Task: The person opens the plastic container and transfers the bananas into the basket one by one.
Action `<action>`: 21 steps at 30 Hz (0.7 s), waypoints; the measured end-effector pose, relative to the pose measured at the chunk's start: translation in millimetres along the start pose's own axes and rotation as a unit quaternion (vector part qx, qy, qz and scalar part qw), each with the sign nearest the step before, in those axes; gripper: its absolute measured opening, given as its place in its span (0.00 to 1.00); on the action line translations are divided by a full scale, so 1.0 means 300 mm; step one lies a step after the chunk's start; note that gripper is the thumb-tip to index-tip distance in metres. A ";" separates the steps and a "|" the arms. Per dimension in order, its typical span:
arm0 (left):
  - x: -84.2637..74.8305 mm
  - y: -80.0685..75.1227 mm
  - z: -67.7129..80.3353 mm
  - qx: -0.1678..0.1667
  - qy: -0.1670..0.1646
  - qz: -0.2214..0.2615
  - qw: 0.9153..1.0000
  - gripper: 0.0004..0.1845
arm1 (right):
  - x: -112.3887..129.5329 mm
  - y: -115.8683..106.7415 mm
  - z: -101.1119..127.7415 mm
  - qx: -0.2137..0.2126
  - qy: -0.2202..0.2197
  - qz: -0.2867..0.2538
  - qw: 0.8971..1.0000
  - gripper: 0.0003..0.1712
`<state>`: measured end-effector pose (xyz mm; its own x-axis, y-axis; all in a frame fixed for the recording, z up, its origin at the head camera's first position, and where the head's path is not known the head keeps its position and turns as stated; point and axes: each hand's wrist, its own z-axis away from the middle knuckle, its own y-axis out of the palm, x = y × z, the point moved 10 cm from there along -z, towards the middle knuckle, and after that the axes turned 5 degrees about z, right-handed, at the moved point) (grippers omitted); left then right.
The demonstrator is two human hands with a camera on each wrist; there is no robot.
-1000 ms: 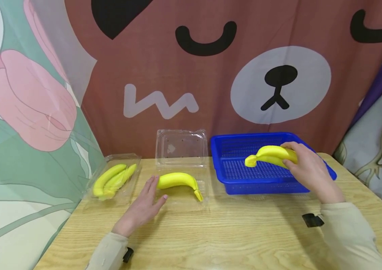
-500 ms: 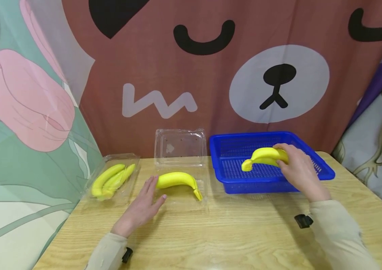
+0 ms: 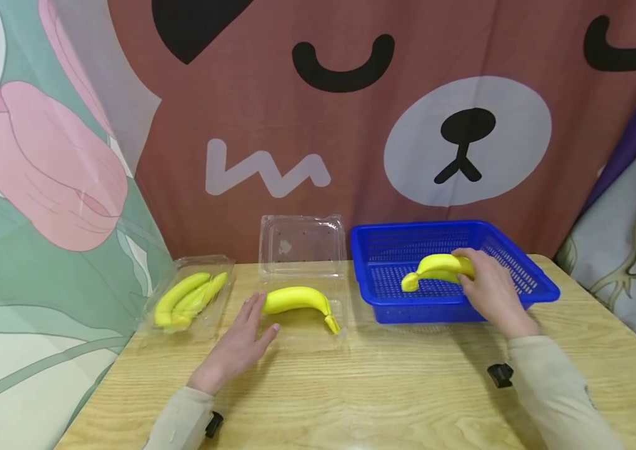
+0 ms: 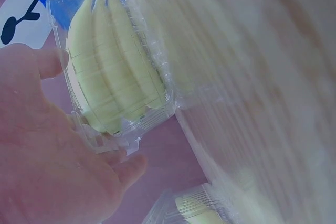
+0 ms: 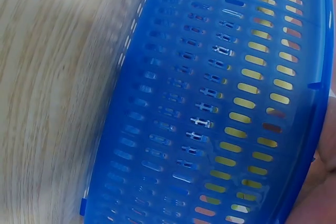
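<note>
My right hand has its fingers curled round a banana held low inside the blue basket, while my left hand rests flat with fingers relaxed against the open clamshell box holding another banana, so I judge I am mid-pick and next must lift clear of the rim and carry it leftward over the bench.

Bright, even light; wrist views blurred (head view sharp).

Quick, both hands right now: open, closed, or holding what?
Left hand: open, fingers straight, resting against the clear container beside its banana.
Right hand: closed around a banana over the blue basket.
</note>
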<state>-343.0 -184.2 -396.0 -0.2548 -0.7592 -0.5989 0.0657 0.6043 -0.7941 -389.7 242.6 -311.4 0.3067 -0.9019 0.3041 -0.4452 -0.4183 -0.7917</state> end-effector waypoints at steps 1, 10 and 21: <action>0.000 0.000 0.000 0.000 0.000 0.001 1.000 0.42 | -0.001 0.001 0.000 0.001 0.002 0.000 1.000 0.24; -0.005 0.000 -0.004 -0.001 0.002 0.001 1.000 0.42 | -0.010 0.003 -0.003 0.007 0.018 0.000 1.000 0.25; -0.004 0.000 -0.001 -0.001 0.004 0.006 1.000 0.42 | -0.012 0.022 -0.006 0.040 0.017 -0.002 0.999 0.29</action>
<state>-342.9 -183.1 -395.1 -0.2608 -0.7506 -0.6072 0.0665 0.6135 -0.7869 -395.1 243.0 -316.7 0.2799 -0.9036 0.3243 -0.3749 -0.4139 -0.8296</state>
